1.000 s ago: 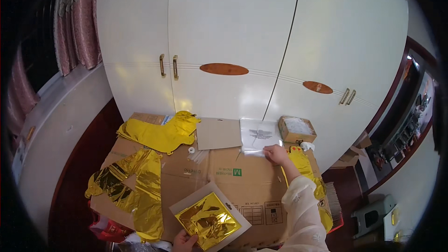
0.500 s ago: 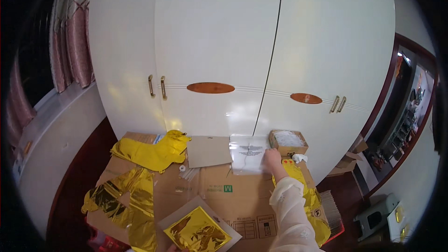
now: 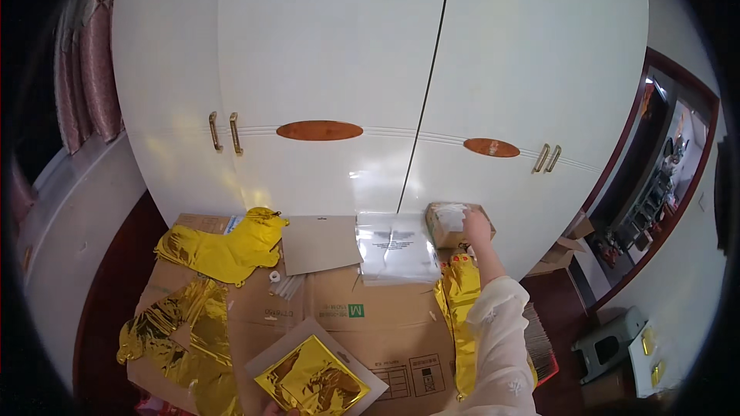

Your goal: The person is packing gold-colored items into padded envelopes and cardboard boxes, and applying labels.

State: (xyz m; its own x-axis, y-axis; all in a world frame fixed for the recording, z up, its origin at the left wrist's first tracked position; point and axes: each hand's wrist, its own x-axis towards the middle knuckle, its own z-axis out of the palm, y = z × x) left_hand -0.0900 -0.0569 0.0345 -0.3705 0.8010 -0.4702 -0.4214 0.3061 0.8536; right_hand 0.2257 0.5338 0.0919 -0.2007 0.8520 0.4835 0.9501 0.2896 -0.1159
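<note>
My right hand (image 3: pixel 478 226) reaches over the small cardboard box (image 3: pixel 484 214) at the back right, at the white pieces (image 3: pixel 451 216) inside. Its fingertips are hidden, so any grip cannot be made out. Only part of my left hand (image 3: pixel 277 410) shows at the lower edge, closed on the near edge of a folded gold foil balloon (image 3: pixel 316 377). This balloon lies on a grey card (image 3: pixel 314 331), tilted like a diamond. A clear plastic bag (image 3: pixel 397 258) with printing lies just left of the box.
Flat gold foil balloons lie at the far left (image 3: pixel 220 248), near left (image 3: pixel 189 331) and beside my right arm (image 3: pixel 462 300). A grey card (image 3: pixel 321 246), a small white roll (image 3: pixel 274 276) and clear strips (image 3: pixel 288 287) rest on the cardboard sheet (image 3: pixel 324 300). A white cabinet (image 3: pixel 324 46) stands behind.
My right hand has moved from the clear bag's right edge up and right, over the cardboard box. My left hand stays at the folded foil balloon. The whole view has shifted slightly.
</note>
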